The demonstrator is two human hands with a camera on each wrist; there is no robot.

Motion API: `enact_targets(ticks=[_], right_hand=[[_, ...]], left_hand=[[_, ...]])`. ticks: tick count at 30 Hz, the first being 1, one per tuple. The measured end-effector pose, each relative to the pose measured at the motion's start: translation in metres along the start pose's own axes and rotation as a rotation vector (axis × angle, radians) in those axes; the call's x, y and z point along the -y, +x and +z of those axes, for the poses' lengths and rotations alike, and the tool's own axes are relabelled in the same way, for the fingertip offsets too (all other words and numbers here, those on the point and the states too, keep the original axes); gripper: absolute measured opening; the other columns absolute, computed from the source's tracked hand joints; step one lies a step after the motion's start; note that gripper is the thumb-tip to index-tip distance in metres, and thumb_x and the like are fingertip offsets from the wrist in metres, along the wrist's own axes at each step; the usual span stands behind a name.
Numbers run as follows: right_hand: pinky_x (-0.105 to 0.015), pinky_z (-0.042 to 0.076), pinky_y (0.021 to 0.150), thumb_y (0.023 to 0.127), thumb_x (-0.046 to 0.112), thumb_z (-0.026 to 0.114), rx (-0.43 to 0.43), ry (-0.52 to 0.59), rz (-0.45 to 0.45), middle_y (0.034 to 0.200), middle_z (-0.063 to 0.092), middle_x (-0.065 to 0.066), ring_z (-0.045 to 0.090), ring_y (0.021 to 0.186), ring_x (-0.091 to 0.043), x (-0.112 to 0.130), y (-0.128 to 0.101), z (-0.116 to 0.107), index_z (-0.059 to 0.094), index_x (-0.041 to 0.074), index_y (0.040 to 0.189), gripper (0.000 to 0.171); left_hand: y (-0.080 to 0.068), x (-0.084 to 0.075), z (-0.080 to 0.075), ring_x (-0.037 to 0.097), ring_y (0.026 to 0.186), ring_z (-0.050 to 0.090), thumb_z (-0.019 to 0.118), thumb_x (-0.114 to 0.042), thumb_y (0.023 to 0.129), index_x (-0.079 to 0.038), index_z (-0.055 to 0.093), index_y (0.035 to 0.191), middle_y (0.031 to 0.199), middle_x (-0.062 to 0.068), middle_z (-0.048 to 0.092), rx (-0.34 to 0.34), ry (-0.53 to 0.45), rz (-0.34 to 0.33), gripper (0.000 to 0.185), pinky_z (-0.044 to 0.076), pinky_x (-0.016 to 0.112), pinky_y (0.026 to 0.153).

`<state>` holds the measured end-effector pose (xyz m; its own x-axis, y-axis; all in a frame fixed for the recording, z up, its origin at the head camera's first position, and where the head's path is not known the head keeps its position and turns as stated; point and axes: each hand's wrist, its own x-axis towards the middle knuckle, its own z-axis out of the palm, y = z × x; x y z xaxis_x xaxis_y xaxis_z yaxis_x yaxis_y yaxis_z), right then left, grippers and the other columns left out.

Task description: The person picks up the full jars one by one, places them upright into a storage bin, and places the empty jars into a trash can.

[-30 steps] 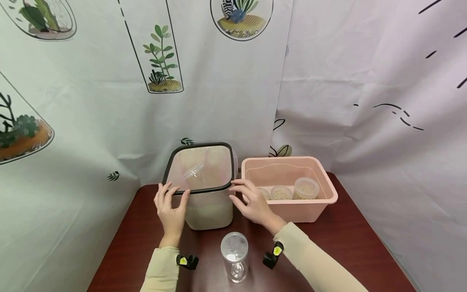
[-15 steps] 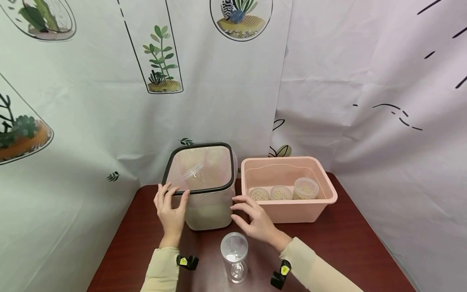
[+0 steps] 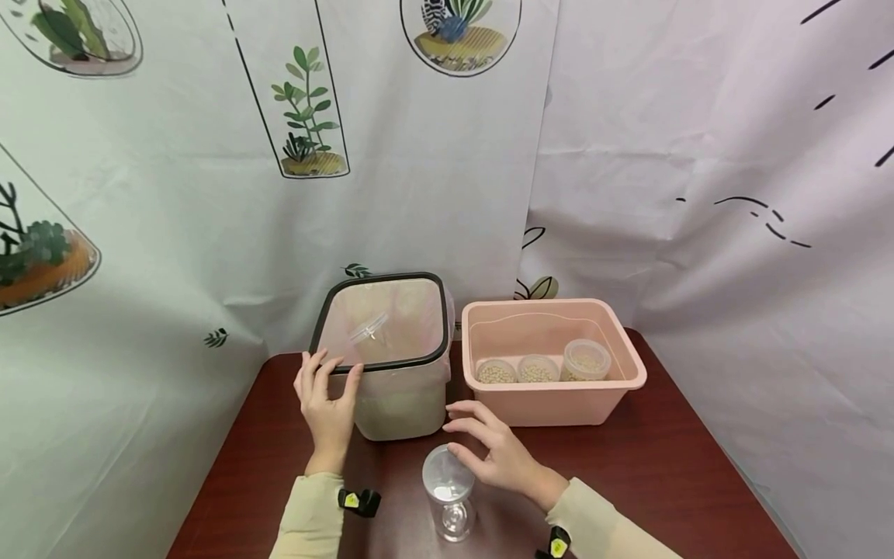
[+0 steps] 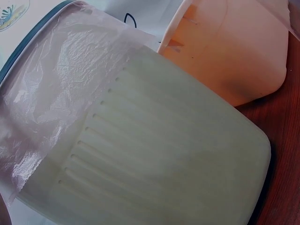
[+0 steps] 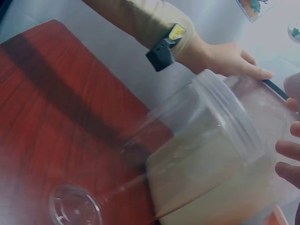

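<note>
A clear jar with a frosted lid [image 3: 448,472] stands upright on the table. My right hand [image 3: 501,456] hovers at its right side, fingers loosely bent and holding nothing; its thumb overlaps the lid's edge in the head view, and contact cannot be told. In the right wrist view its fingertips [image 5: 288,150] show past the jar lid [image 5: 229,117]. A pale green bin [image 3: 400,404] with a black rim and thin pink bag [image 4: 84,65] stands behind. My left hand [image 3: 327,415] rests its fingers at the front-left rim. Inside the bin lies a clear, lidded-looking object [image 3: 370,329].
To the right of the bin stands a pink tub [image 3: 559,405]. It holds several clear round containers of small pale beads or grains, one of them [image 3: 587,360] taller. A printed cloth [image 3: 447,194] hangs behind the dark red table [image 3: 649,466].
My right hand has left the bin's front-right rim and come down and toward me, to the jar. The left hand, bin and tub stay as they were.
</note>
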<state>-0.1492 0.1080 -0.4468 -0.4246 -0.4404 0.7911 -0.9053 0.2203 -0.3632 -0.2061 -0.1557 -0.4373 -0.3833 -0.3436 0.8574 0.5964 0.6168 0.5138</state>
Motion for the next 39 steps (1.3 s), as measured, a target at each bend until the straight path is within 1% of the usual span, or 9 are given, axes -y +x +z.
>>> enact_targets(ticks=[5,10,15,18,21,26,33,35,39], right_hand=[[-0.031,0.045,0.09,0.089,0.02,0.062,0.035,0.002,-0.003,0.124,0.05,-0.01,0.056,0.107,-0.026,0.004,-0.009,0.001,0.062,0.011,0.111,0.023],[-0.033,0.046,0.089,0.088,0.02,0.063,0.055,-0.006,0.0,0.126,0.049,-0.011,0.054,0.11,-0.025,0.008,-0.017,0.003,0.063,0.008,0.108,0.023],[-0.036,0.045,0.09,0.088,0.018,0.064,0.052,-0.011,-0.011,0.129,0.046,-0.015,0.053,0.111,-0.026,0.01,-0.022,0.005,0.063,0.007,0.107,0.022],[-0.036,0.045,0.091,0.087,0.019,0.064,0.055,-0.013,-0.007,0.13,0.045,-0.015,0.053,0.111,-0.027,0.011,-0.025,0.006,0.063,0.007,0.108,0.024],[-0.037,0.045,0.091,0.087,0.019,0.064,0.058,-0.012,-0.007,0.13,0.045,-0.016,0.052,0.112,-0.026,0.011,-0.029,0.008,0.063,0.007,0.109,0.025],[-0.038,0.045,0.091,0.086,0.021,0.066,0.055,-0.013,-0.001,0.13,0.043,-0.018,0.051,0.114,-0.026,0.01,-0.035,0.01,0.062,0.007,0.11,0.028],[-0.042,0.046,0.088,0.085,0.021,0.068,0.056,0.02,0.048,0.129,0.044,-0.018,0.051,0.113,-0.03,0.011,-0.044,0.014,0.06,0.006,0.114,0.033],[-0.044,0.047,0.086,0.083,0.018,0.07,0.052,0.031,0.059,0.127,0.045,-0.019,0.052,0.11,-0.033,0.019,-0.041,0.012,0.059,0.003,0.114,0.036],[-0.034,0.047,0.086,0.074,0.01,0.077,0.047,0.054,0.075,0.12,0.048,-0.023,0.053,0.105,-0.033,0.034,-0.037,0.008,0.055,-0.003,0.117,0.05]], left_hand=[[0.0,0.004,-0.001,0.036,0.128,0.035,0.083,0.0,0.064,-0.001,0.069,0.093,0.117,0.019,0.058,0.013,-0.003,-0.002,0.033,0.026,0.053,0.102],[0.0,0.004,-0.001,0.036,0.128,0.035,0.083,-0.004,0.064,-0.001,0.069,0.093,0.117,0.019,0.058,0.009,-0.006,0.003,0.033,0.027,0.053,0.102],[0.002,0.004,0.001,0.038,0.127,0.036,0.083,0.004,0.061,0.002,0.068,0.092,0.115,0.022,0.057,-0.001,0.002,0.015,0.034,0.026,0.054,0.102],[0.005,-0.004,0.001,0.04,0.126,0.036,0.081,0.012,0.057,0.006,0.067,0.09,0.113,0.026,0.057,-0.011,0.002,0.024,0.037,0.025,0.056,0.102],[0.01,-0.018,0.001,0.042,0.126,0.036,0.078,0.017,0.056,0.01,0.065,0.089,0.111,0.031,0.056,-0.02,-0.004,0.029,0.037,0.024,0.058,0.101],[0.014,-0.035,-0.001,0.044,0.125,0.036,0.077,0.018,0.057,0.012,0.064,0.088,0.109,0.033,0.055,-0.034,-0.022,0.021,0.034,0.024,0.059,0.101],[0.013,-0.036,-0.001,0.044,0.124,0.036,0.076,0.02,0.057,0.013,0.063,0.088,0.109,0.033,0.055,-0.036,-0.014,0.014,0.034,0.024,0.06,0.1],[0.012,-0.036,-0.001,0.044,0.124,0.036,0.076,0.02,0.057,0.013,0.063,0.088,0.109,0.033,0.055,-0.037,-0.012,0.014,0.034,0.024,0.06,0.1],[0.012,-0.037,-0.001,0.044,0.124,0.036,0.076,0.02,0.057,0.013,0.063,0.087,0.109,0.033,0.055,-0.036,-0.011,0.01,0.034,0.025,0.059,0.1]])
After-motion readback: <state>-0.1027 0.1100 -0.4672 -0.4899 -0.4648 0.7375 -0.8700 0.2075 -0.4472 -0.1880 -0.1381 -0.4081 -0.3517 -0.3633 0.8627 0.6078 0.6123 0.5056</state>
